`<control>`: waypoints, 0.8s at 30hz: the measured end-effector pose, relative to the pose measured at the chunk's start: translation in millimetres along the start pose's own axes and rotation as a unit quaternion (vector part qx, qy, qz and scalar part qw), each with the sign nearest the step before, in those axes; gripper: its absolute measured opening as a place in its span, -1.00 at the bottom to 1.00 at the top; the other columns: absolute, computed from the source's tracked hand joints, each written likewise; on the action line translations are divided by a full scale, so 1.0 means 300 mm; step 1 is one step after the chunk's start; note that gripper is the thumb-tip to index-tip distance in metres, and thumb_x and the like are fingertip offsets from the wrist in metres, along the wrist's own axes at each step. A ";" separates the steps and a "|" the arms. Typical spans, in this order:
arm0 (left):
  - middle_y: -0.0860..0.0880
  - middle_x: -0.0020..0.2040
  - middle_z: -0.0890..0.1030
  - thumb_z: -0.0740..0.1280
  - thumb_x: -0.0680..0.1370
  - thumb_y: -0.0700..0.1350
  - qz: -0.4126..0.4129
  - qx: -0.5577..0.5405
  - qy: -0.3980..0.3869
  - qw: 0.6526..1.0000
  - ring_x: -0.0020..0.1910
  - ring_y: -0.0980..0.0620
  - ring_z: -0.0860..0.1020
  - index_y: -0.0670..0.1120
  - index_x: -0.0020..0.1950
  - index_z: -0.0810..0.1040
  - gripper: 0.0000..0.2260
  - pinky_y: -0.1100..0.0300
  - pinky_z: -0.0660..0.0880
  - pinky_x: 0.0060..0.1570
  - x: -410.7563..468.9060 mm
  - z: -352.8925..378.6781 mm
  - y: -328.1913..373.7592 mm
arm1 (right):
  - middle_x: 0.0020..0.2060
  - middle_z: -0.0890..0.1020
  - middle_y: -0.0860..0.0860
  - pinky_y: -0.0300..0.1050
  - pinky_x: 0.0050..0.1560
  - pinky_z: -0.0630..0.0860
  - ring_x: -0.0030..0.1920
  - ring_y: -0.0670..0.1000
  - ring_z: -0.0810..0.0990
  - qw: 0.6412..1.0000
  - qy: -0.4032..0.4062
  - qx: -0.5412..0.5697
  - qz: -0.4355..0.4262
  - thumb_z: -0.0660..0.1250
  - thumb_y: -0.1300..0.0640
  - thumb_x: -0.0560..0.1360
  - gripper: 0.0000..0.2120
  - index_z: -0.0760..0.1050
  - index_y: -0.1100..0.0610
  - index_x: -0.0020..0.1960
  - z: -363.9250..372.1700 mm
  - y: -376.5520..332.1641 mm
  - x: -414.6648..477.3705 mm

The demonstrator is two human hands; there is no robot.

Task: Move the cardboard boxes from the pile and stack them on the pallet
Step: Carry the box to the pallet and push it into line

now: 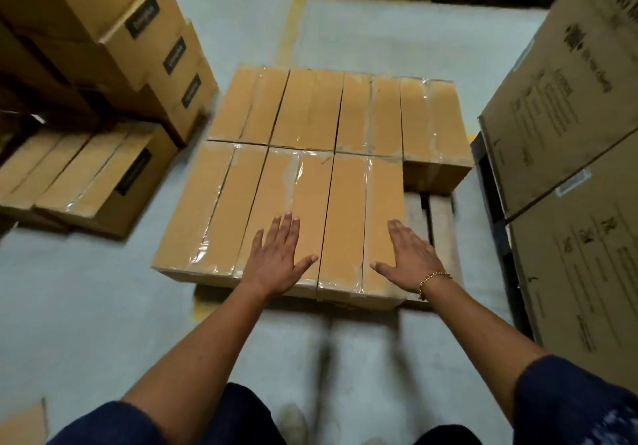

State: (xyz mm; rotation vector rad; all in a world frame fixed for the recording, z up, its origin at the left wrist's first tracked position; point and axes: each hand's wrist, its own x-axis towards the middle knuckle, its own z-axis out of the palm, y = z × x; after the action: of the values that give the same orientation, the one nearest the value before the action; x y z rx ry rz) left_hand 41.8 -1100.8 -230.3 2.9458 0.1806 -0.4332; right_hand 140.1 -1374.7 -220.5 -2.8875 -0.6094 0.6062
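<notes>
with both hands empty and flat, left hand (276, 258) over the middle front box (283, 189) and right hand (409, 254) at the end box (359, 209), a careless shove could skew that row toward the bare corner of the pallet (438, 216), while the pile (96, 182) sits left.

seven long tan cardboard boxes (303, 127), clear-taped along their seams, lie flat and side by side on the wooden pallet (440, 216): four in the far row, three in the near row, its 4 o'clock corner bare. the pile (114, 51) stands at 10 o'clock.
</notes>
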 end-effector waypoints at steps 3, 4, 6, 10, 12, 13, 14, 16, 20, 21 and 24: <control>0.00 0.63 -0.32 -0.13 0.59 0.42 -0.022 -0.025 0.000 0.999 0.61 -0.01 -0.28 -0.01 0.63 -0.31 -0.21 -0.11 -0.18 0.58 -0.183 -0.244 -0.021 | 0.63 -0.10 -0.04 0.08 0.55 0.06 0.61 0.04 0.00 0.999 -0.029 0.003 -0.025 0.23 -0.35 0.52 -0.07 -0.20 0.02 0.64 -0.204 -0.143 -0.132; 0.01 0.63 -0.31 -0.13 0.59 0.42 -0.030 -0.033 -0.002 0.999 0.62 -0.01 -0.28 0.00 0.63 -0.31 -0.21 -0.11 -0.19 0.58 -0.248 -0.318 -0.033 | 0.63 -0.10 -0.05 0.07 0.55 0.06 0.61 0.03 0.00 0.999 -0.038 0.009 -0.033 0.23 -0.35 0.52 -0.07 -0.19 0.01 0.64 -0.264 -0.189 -0.173; 0.02 0.64 -0.29 -0.14 0.58 0.43 -0.048 -0.041 -0.003 0.998 0.62 0.00 -0.27 0.02 0.63 -0.31 -0.22 -0.12 -0.19 0.58 -0.364 -0.462 -0.070 | 0.63 -0.09 -0.06 0.07 0.54 0.10 0.61 0.02 0.03 0.998 -0.047 0.025 -0.046 0.23 -0.35 0.52 -0.08 -0.18 0.00 0.64 -0.367 -0.279 -0.233; 0.01 0.67 -0.18 -0.12 0.59 0.42 -0.124 -0.073 0.018 0.989 0.63 0.00 -0.20 0.02 0.66 -0.22 -0.23 -0.12 -0.15 0.58 -0.548 -0.686 -0.238 | 0.63 -0.06 -0.05 0.09 0.53 0.18 0.60 0.03 0.06 0.995 -0.053 0.041 -0.080 0.20 -0.37 0.53 -0.09 -0.15 0.02 0.64 -0.513 -0.519 -0.262; 0.01 0.67 -0.13 -0.22 0.51 0.47 -0.163 -0.084 0.043 0.982 0.64 0.01 -0.17 0.02 0.66 -0.17 -0.17 -0.10 -0.13 0.58 -0.630 -0.759 -0.362 | 0.63 -0.05 -0.03 0.07 0.53 0.19 0.60 0.03 0.08 0.991 -0.058 0.046 -0.110 0.20 -0.37 0.53 -0.10 -0.14 0.03 0.64 -0.532 -0.667 -0.252; 0.01 0.67 -0.12 -0.28 0.46 0.49 -0.179 -0.087 0.057 0.978 0.64 0.02 -0.16 0.02 0.66 -0.16 -0.12 -0.10 -0.12 0.58 -0.676 -0.788 -0.441 | 0.63 -0.05 -0.03 0.07 0.53 0.19 0.60 0.03 0.08 0.989 -0.060 0.049 -0.126 0.20 -0.37 0.53 -0.10 -0.14 0.03 0.64 -0.536 -0.760 -0.239; 0.01 0.67 -0.11 -0.34 0.41 0.51 -0.194 -0.093 0.069 0.974 0.64 0.02 -0.16 0.01 0.66 -0.16 -0.07 -0.09 -0.11 0.58 -0.719 -0.810 -0.521 | 0.63 -0.05 -0.04 0.07 0.52 0.20 0.60 0.03 0.08 0.987 -0.066 0.053 -0.136 0.20 -0.37 0.53 -0.10 -0.14 0.02 0.64 -0.537 -0.851 -0.222; 0.01 0.67 -0.09 -0.36 0.38 0.52 -0.223 -0.112 0.088 0.965 0.64 0.02 -0.13 0.01 0.67 -0.15 -0.04 -0.08 -0.09 0.58 -0.795 -0.845 -0.679 | 0.63 -0.04 -0.05 0.11 0.53 0.22 0.60 0.04 0.09 0.983 -0.080 0.068 -0.151 0.20 -0.39 0.52 -0.08 -0.15 0.01 0.64 -0.534 -1.037 -0.183; 0.01 0.67 -0.03 -0.23 0.46 0.49 -0.266 -0.152 0.097 0.947 0.64 0.00 -0.07 0.02 0.67 -0.09 -0.11 -0.08 -0.04 0.58 -0.906 -0.886 -1.005 | 0.63 -0.02 -0.04 0.09 0.53 0.21 0.60 0.04 0.09 0.974 -0.101 0.098 -0.180 0.24 -0.35 0.53 -0.10 -0.12 0.01 0.64 -0.498 -1.422 -0.089; 0.00 0.67 -0.02 -0.19 0.50 0.48 -0.271 -0.153 0.094 0.946 0.64 0.00 -0.05 0.02 0.67 -0.08 -0.15 -0.08 -0.03 0.58 -0.925 -0.895 -1.085 | 0.63 -0.01 -0.03 0.06 0.53 0.20 0.60 0.04 0.09 0.972 -0.102 0.107 -0.184 0.26 -0.33 0.54 -0.11 -0.11 0.01 0.64 -0.488 -1.515 -0.069; 0.00 0.67 0.02 -0.09 0.57 0.43 -0.278 -0.159 0.080 0.944 0.64 -0.01 -0.02 0.03 0.67 -0.04 -0.23 -0.08 -0.01 0.57 -0.982 -0.919 -1.301 | 0.63 0.01 -0.03 -0.01 0.52 0.17 0.60 0.03 0.09 0.966 -0.122 0.141 -0.182 0.28 -0.28 0.55 -0.13 -0.09 0.03 0.64 -0.464 -1.767 -0.031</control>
State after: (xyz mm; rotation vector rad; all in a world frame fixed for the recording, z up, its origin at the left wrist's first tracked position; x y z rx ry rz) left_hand -217.6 -698.7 63.0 2.5671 1.0146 -0.1983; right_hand -1.7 -901.9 17.9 -2.3744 -0.9686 0.9102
